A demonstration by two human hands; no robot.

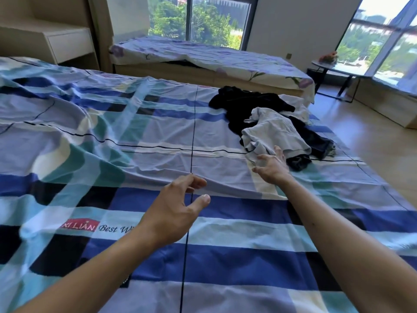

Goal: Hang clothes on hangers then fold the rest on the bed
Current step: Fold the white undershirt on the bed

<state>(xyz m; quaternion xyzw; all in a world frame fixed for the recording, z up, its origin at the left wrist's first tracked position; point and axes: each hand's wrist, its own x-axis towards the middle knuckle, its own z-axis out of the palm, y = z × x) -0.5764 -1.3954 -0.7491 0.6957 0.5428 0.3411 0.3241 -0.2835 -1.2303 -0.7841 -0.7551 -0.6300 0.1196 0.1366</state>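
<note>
A striped bed [112, 136] fills the view. On its far right lies a heap of clothes [270, 123], pale over black. The right hand [272, 167] reaches out, fingers spread, just short of the heap, holding nothing. The left hand [173, 208] hovers nearer, loosely open, also empty.

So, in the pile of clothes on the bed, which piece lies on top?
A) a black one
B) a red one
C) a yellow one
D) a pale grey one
D: the pale grey piece lies crumpled over the black piece, and the right hand reaches toward its near edge with fingers spread.
</note>
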